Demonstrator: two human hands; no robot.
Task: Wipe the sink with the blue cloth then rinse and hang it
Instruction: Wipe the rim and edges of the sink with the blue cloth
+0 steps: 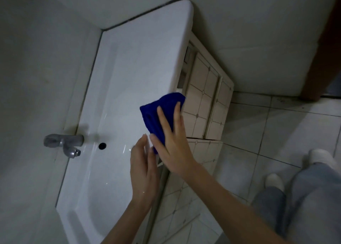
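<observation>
Right hand [173,142], spread wide, presses the cloth [160,103] flat on the sink [147,41] rim opposite the tap [63,140], I judge for full wiping contact. My left hand [143,170], straight-fingered, holding nothing, hovers beside the cloth, tap side.

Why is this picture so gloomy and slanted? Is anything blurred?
Head view: dim, flat light, with only small glints on the sink; the wide lens bends straight lines and the room sits slanted; the tap and the right hand on the blue cloth look slightly smeared; a soft shadow lies beside the tap.
</observation>
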